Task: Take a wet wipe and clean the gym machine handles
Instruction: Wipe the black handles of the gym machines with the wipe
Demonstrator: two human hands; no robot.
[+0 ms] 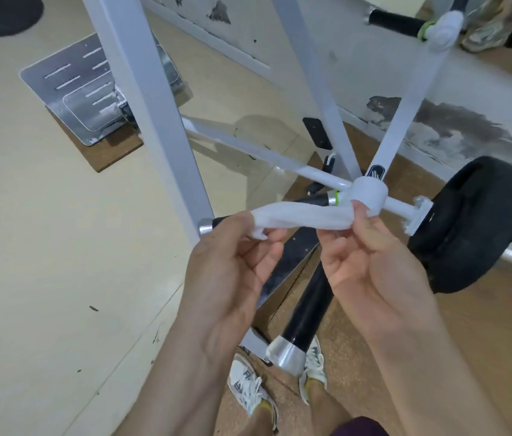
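Now both hands, L (232, 265) & R (371, 262), pinching wipe (302, 217)

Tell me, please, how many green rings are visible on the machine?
2: one green ring beside the right hand, another on the top-right black handle; more may be hidden.

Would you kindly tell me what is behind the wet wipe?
The black machine handle: its silver end cap and green ring show; the wet wipe hides its middle.
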